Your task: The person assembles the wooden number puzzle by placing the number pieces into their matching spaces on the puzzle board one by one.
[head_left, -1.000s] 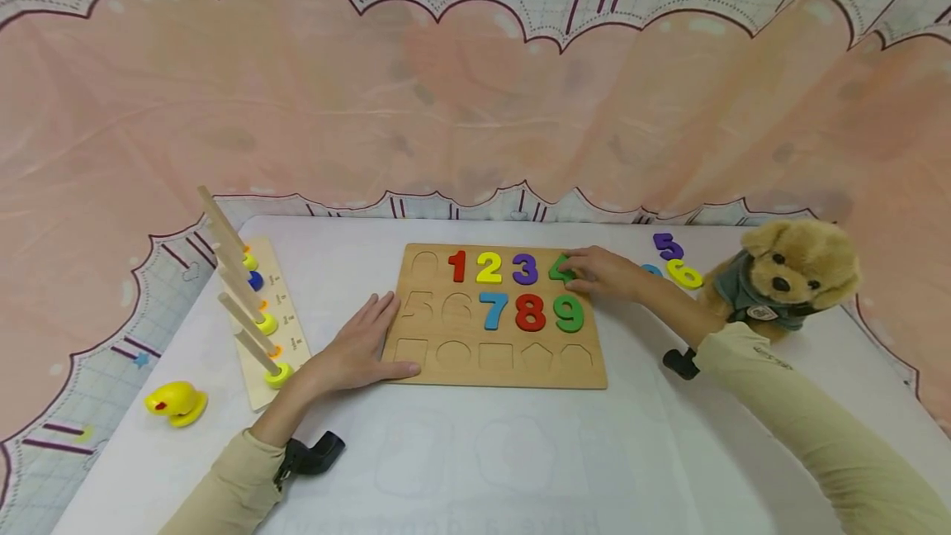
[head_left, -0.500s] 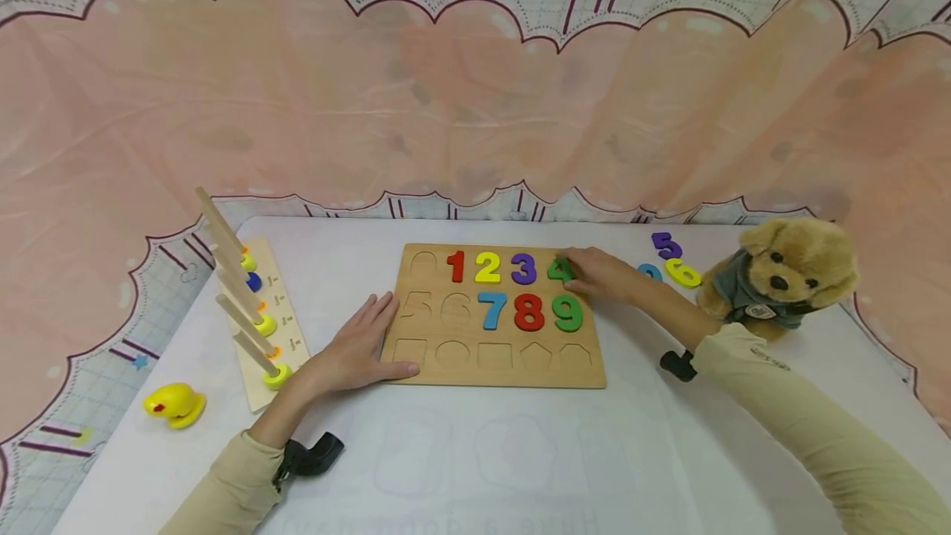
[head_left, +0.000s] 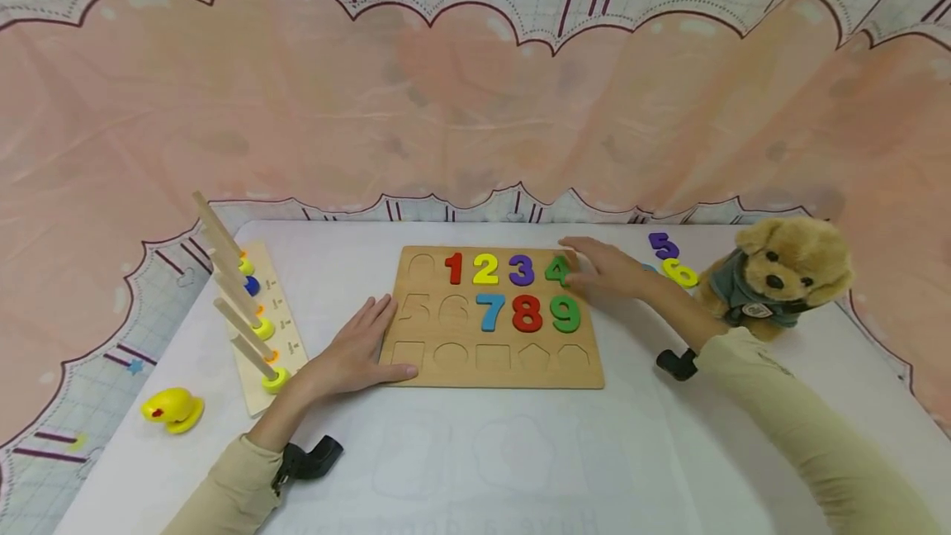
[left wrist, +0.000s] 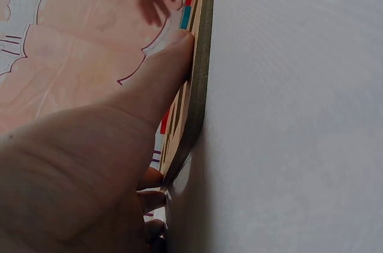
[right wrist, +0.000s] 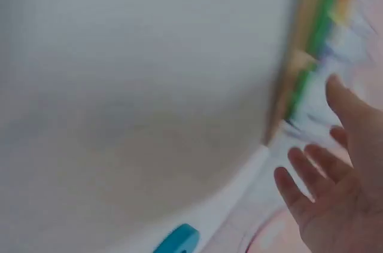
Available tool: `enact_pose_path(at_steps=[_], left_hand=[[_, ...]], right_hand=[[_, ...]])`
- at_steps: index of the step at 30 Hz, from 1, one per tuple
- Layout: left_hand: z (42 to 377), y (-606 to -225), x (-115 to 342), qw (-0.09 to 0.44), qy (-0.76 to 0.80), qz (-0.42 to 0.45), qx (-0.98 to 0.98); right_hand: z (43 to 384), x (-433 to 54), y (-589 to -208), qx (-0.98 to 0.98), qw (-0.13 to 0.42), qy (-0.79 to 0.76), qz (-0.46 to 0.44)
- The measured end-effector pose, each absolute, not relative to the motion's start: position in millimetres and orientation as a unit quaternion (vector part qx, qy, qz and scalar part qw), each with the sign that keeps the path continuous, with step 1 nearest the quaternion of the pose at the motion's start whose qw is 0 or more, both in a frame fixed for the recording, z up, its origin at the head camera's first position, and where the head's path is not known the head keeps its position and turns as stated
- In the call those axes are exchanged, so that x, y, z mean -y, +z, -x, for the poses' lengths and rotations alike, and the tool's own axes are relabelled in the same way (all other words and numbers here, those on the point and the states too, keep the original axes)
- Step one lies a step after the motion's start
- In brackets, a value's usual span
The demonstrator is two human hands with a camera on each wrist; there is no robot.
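A wooden number board (head_left: 431,357) lies flat, carrying a red 1, yellow 2, purple 3, blue 7, red 8 and green 9. My left hand (head_left: 352,357) rests at its left edge, fingers stretched along the side. In the left wrist view the left thumb (left wrist: 170,61) presses on the board's front rim. At the upper right corner, a green number 4 (head_left: 557,271) lies in its slot. Beside it my right hand (head_left: 605,268) hovers with spread fingers and holds nothing; the right wrist view shows its fingers (right wrist: 308,172) apart from the board.
Right of the board lie a purple 5 (head_left: 663,245), a yellow 6 (head_left: 679,272) and a partly hidden blue piece (right wrist: 178,240). A plush dog (head_left: 780,275) sits beyond them. At left stand a peg stacker (head_left: 275,295) and a yellow toy duck (head_left: 172,409).
My right hand has let go of the green 4 and lifted slightly away to the right, its fingers spreading. The 4 now lies in line with its row. My left hand keeps its place.
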State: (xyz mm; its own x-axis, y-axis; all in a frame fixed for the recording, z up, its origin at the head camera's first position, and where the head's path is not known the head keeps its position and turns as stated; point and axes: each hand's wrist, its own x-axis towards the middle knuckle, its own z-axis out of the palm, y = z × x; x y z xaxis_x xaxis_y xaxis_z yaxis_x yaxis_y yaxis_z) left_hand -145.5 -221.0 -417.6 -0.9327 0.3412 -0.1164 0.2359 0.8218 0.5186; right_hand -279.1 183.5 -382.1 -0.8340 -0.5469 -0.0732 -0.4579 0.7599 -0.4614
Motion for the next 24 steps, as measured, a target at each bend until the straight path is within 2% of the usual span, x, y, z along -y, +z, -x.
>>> enact_pose_path(at_steps=[6, 14, 24], left_hand=[[146, -419, 221, 0.100, 0.259, -0.152, -0.948], [145, -417, 222, 0.097, 0.257, -0.153, -0.949], [144, -418, 221, 0.099, 0.260, -0.152, -0.948]], right_hand=[[293, -214, -373, -0.927, 0.033, -0.303, 0.218], [297, -243, -375, -0.918, 0.006, -0.359, 0.170], [286, -252, -381, -0.920, 0.008, -0.370, 0.131]])
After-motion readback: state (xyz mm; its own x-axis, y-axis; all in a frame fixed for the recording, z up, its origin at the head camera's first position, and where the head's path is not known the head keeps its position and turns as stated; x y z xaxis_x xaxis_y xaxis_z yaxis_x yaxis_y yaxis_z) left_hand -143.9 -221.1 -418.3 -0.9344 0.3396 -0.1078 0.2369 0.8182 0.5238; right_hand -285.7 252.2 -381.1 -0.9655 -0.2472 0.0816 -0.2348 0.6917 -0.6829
